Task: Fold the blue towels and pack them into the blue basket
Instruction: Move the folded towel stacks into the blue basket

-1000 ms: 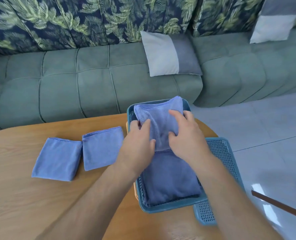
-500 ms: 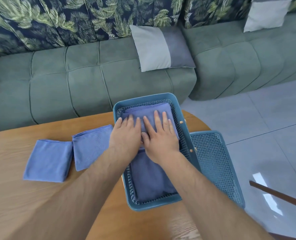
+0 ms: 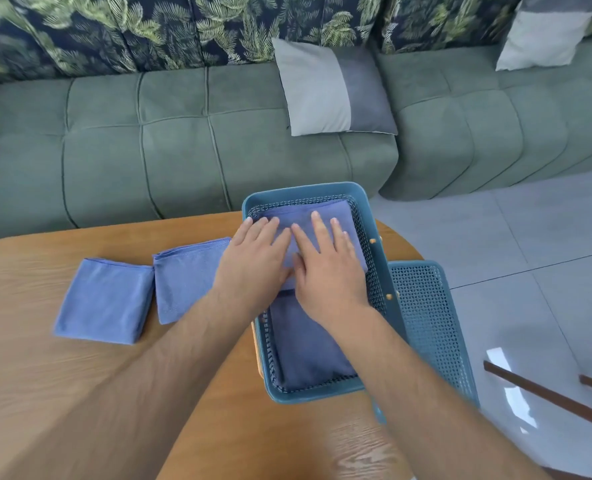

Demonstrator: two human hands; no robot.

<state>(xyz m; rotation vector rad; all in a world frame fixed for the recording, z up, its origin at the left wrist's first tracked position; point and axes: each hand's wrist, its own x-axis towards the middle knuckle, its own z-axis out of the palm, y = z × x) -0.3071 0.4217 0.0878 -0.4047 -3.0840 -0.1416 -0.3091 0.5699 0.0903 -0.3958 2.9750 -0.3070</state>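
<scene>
The blue basket point(image 3: 305, 190) stands on the wooden table point(image 3: 80, 393) near its right edge. A folded blue towel point(image 3: 325, 216) lies in the basket's far half. My left hand point(image 3: 253, 261) and my right hand point(image 3: 325, 275) press flat on it side by side, fingers straight. Another folded towel point(image 3: 308, 351) fills the near half of the basket, partly under my right forearm. Two more folded blue towels lie on the table to the left: one point(image 3: 106, 301) farther left, one point(image 3: 183, 277) beside the basket and partly behind my left hand.
A blue perforated lid or second basket point(image 3: 426, 323) sits right of the basket, overhanging the table edge. A green sofa point(image 3: 149, 143) with a grey cushion point(image 3: 332, 88) stands behind the table. Tiled floor and dark wooden bars point(image 3: 547, 396) are at the right.
The towel that both hands held up over the basket a second ago now lies flat in its far half, with both palms spread on it. Since half a second ago the hands have barely moved.
</scene>
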